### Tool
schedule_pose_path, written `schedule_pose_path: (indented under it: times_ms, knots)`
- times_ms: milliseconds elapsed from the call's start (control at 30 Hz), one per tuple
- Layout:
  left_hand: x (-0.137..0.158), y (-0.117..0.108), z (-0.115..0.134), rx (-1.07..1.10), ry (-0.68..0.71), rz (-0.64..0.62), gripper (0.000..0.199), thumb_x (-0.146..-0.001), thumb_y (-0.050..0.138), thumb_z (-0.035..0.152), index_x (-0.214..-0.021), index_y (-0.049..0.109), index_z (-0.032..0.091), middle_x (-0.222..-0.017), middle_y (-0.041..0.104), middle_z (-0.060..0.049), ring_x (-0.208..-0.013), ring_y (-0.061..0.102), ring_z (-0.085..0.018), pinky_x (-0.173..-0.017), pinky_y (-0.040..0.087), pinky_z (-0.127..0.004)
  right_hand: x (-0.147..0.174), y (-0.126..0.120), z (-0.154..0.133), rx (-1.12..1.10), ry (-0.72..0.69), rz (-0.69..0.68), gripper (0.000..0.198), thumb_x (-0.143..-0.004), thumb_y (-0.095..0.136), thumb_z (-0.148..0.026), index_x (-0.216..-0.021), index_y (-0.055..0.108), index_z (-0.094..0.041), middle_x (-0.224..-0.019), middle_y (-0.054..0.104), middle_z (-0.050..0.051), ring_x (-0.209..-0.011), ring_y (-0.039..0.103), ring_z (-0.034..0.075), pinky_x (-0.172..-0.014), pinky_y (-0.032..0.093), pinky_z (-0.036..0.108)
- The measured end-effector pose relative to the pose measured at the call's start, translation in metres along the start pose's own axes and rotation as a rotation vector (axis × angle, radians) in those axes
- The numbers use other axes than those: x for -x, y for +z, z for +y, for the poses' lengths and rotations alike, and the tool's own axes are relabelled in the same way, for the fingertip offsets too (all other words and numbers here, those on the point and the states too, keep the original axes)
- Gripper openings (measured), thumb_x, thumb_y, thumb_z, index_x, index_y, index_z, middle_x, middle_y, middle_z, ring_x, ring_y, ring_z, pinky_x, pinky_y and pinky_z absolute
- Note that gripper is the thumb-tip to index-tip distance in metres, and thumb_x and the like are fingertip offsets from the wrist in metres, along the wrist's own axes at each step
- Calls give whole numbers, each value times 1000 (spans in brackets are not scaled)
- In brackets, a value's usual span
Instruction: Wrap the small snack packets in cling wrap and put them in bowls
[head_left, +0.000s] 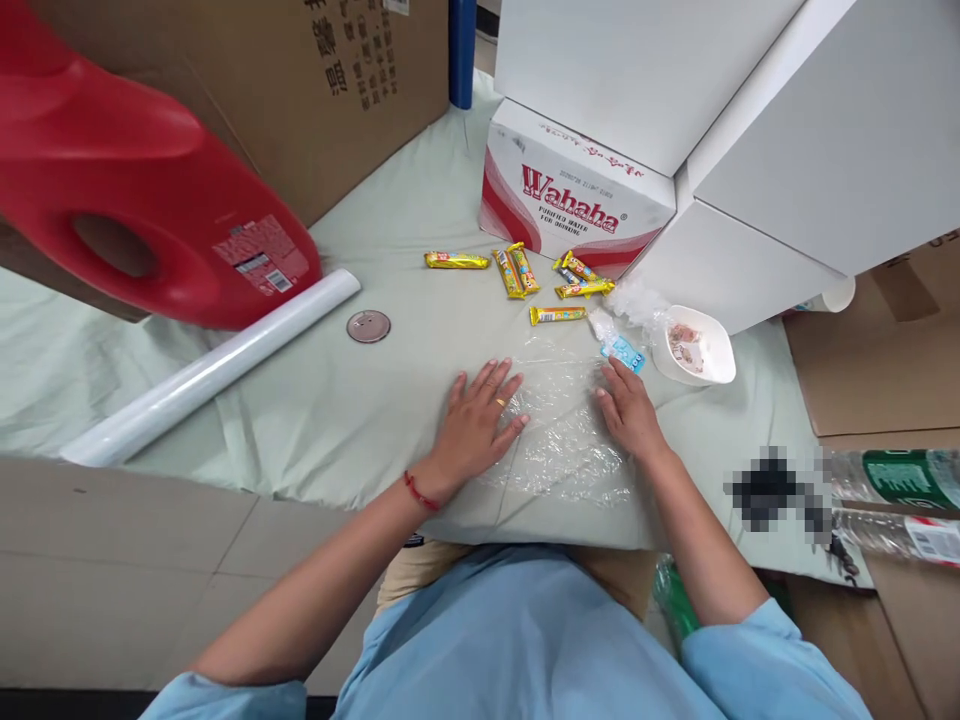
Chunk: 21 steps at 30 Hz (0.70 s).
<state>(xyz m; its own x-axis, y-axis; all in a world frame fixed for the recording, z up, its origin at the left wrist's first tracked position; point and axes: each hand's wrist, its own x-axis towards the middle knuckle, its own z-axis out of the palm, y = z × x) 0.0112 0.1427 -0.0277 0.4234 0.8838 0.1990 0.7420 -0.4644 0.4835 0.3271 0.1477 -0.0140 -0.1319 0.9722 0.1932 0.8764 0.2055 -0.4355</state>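
A crinkled sheet of clear plastic film (566,430) lies spread on the cloth-covered table (300,420) in front of me. My left hand (480,415) rests flat at the film's left edge, fingers spread, a ring and a red bracelet on it. At the right edge is my right hand (628,408), fingers extended, its fingertips close to a small blue packet (622,353). Neither hand grips anything. Beyond the film lie several yellow snack packets, among them one single packet (456,260) and an upright pair (516,270).
A white roll (217,370) lies by a red jug (165,190) on the left, near a round metal disc (368,326). Behind stands a Wahaha carton (574,190). On the right are a white bowl (716,362) with scraps, a blurred dark object (769,490) and plastic bottles (900,478).
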Motion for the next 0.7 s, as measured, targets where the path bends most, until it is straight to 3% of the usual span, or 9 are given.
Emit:
schedule_pose_path:
  times_ms: [133, 233, 300, 433, 567, 633, 700]
  knots:
    - [-5, -10, -15, 154, -170, 222, 40, -108, 42, 42, -125, 71, 20, -144, 65, -15, -145, 52, -29, -123, 44, -51, 14, -9, -20, -81, 65, 108, 43, -106, 48, -50, -132, 73, -26, -150, 64, 14, -142, 54, 33, -122, 40, 58]
    - [-16, -23, -21, 107, -281, 270, 35, -104, 46, 38, -114, 74, 18, -123, 69, -16, -124, 61, -32, -114, 50, -53, 27, -13, -12, -66, 221, 266, 40, -106, 46, -48, -119, 75, -24, -130, 73, 16, -125, 62, 32, -113, 46, 53]
    - [-29, -28, -20, 40, -344, 257, 37, -103, 47, 39, -113, 75, 16, -120, 67, -18, -121, 60, -35, -110, 50, -56, 33, -15, 2, -32, 381, 354, 41, -104, 44, -48, -109, 75, -22, -114, 74, 15, -109, 65, 30, -101, 50, 47]
    - [-61, -19, -6, -82, -381, 191, 44, -103, 48, 47, -111, 76, 14, -134, 63, -23, -142, 47, -44, -115, 41, -66, 27, -14, 22, 75, 600, 255, 45, -102, 41, -52, -90, 72, -22, -93, 69, 12, -90, 61, 28, -86, 47, 40]
    - [-79, 11, 9, -132, -266, 141, 34, -102, 51, 38, -113, 73, 14, -147, 59, -24, -158, 32, -45, -125, 28, -69, 6, -7, 18, 78, 628, 159, 37, -96, 54, -54, -89, 72, -23, -93, 68, 9, -86, 60, 25, -79, 43, 35]
    - [-81, 23, 11, -92, -233, 140, 29, -101, 48, 28, -114, 71, 15, -142, 62, -23, -150, 45, -41, -121, 38, -62, -2, -3, 16, 7, 594, 143, 29, -90, 60, -50, -88, 72, -23, -90, 69, 7, -84, 60, 23, -78, 42, 34]
    - [-80, 28, 9, -14, -240, 168, 31, -103, 41, 26, -115, 68, 16, -132, 66, -21, -129, 62, -35, -108, 50, -52, -4, -1, 17, -105, 583, 154, 28, -88, 59, -49, -86, 71, -23, -83, 68, 4, -79, 59, 22, -75, 42, 32]
